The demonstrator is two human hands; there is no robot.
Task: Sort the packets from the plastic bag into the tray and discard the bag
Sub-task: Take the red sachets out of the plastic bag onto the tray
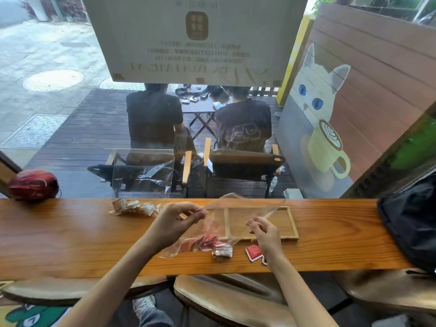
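Clear plastic, the plastic bag (224, 223) hangs stretched over the wooden counter (70, 234), the left hand (175, 220) pinching one edge and the right hand (264, 230) pinching the other. Red packets (205, 241) sit in its low end; one red packet (253, 252) and a pale packet (221, 252) lie loose beside it. The tray (292, 223) behind looks bare. The emptying step seems under way; next the packets want shaking out. Mirrored writing on the window sign (195, 36) reads "SOTA COFFEE"; packet print is illegible.

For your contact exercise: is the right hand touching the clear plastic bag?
Touching. The head view shows the right hand pinching the clear plastic bag's edge.
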